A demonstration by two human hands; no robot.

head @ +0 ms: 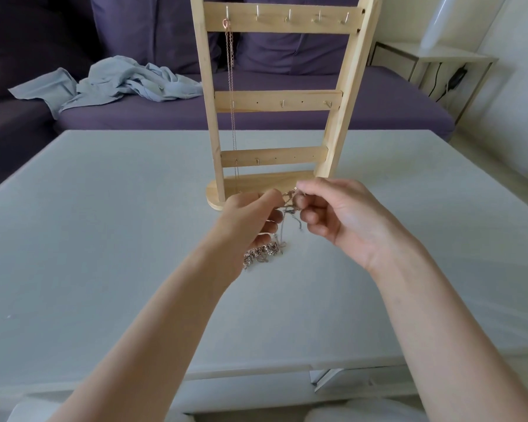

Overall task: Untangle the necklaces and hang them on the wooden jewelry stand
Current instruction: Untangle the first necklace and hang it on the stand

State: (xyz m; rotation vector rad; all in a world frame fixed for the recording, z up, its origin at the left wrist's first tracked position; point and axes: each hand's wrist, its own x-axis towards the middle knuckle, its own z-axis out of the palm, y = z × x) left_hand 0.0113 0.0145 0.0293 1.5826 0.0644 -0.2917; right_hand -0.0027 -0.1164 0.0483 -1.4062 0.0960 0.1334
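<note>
1. While both forearms reach in from the near edge, the left hand (250, 220) and right hand (342, 214) meet just above the desk (104, 239), close in front of the stand's base.
2. Fingers of both hands are pinched shut on the tangle (290, 202) of thin chains, thumb against forefinger on each side, with only a short stretch of chain between them.
3. Below the left hand, a bunched clump (262, 254) of links hangs or rests near the desk; I cannot tell whether it touches.
4. Judging by this, the step in hand is untangling: teasing one chain free of the knot.
5. Next, I think, comes a small, gentle pull apart at the knot, not a tug, since fine links snag and tighten easily.
6. Chains look metallic, slender and limp; the desk surface is pale, smooth and matte.
7. Farther back, the stand (275, 99) is upright, light raw wood, three crossbars with small metal hooks.
8. One rose-gold necklace (230, 86) already hangs from the top-left hook, running straight down; the other hooks look bare.
9. Beyond lies a purple sofa (378, 102) with a crumpled blue cloth (119, 83).
</note>
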